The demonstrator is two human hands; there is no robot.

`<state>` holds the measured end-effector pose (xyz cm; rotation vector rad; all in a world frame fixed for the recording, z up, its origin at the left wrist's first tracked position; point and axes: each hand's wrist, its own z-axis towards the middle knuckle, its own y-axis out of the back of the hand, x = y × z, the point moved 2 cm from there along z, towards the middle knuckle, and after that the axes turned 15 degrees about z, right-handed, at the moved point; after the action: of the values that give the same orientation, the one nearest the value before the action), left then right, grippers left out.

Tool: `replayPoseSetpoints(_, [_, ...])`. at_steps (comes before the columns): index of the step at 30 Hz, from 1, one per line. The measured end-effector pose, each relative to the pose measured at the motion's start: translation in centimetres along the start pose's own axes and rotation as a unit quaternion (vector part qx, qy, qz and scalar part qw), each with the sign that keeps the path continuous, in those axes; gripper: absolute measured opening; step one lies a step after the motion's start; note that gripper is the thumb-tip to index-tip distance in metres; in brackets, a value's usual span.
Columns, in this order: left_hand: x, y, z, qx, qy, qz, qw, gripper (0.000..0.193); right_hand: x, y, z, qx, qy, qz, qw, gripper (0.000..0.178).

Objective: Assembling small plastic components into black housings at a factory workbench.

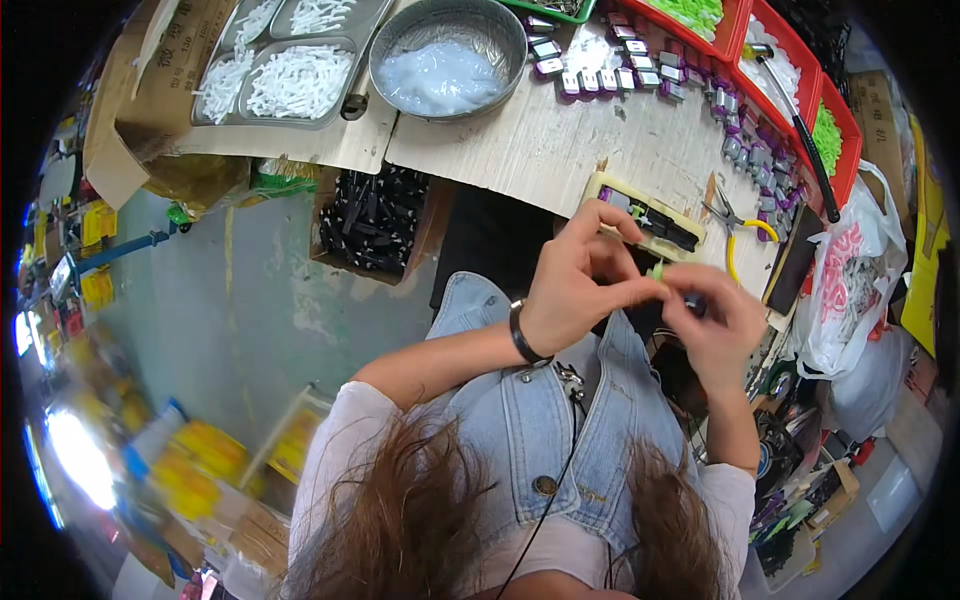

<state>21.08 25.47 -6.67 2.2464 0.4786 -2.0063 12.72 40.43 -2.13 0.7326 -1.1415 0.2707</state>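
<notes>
My left hand (588, 268), a black band on its wrist, is curled with its thumb tip against a small light-green plastic part (655, 272). My right hand (718, 318) meets it there, thumb and forefinger pinched at the same part; the fingers hide most of it. Just beyond my left forefinger, a cream-coloured holder (598, 185) lies on the bench. In it sit a black elongated piece (672, 229) and a purple-and-silver part, partly covered by my finger. Pliers with yellow handles (738, 222) lie to the right of the holder.
Several small purple-and-silver motors (640, 62) line the wooden bench (480, 150). Red trays (845, 105) hold green and white parts, with a screwdriver across them. A metal bowl (378, 62) of whitish grease and a grey tray (330, 118) of white pieces stand far left. Below is a box of black parts (368, 225).
</notes>
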Motion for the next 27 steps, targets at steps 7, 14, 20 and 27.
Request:
replayPoseSetpoints(7, [2.3, 0.0, 1.7, -0.057, -0.314, 0.585, 0.746, 0.044, -4.7, -0.1, 2.3, 0.029, 0.018, -0.090, 0.995, 0.018])
replayPoseSetpoints(14, [2.9, 0.7, 2.1, -0.020, -0.365, 0.666, 0.650, 0.052, -5.6, 0.6, 3.0, 0.067, -0.053, -0.046, 0.995, 0.017])
replayPoseSetpoints(20, [2.7, 1.2, 1.5, 0.040, -0.333, 0.627, 0.703, 0.061, -4.6, -0.3, 2.8, 0.035, -0.050, -0.061, 0.996, 0.014])
replayPoseSetpoints(27, [-8.4, 18.9, 12.8, -0.280, -0.197, 0.686, 0.642, 0.018, -4.1, -0.7, 2.2, 0.021, -0.136, -0.014, 0.990, 0.018])
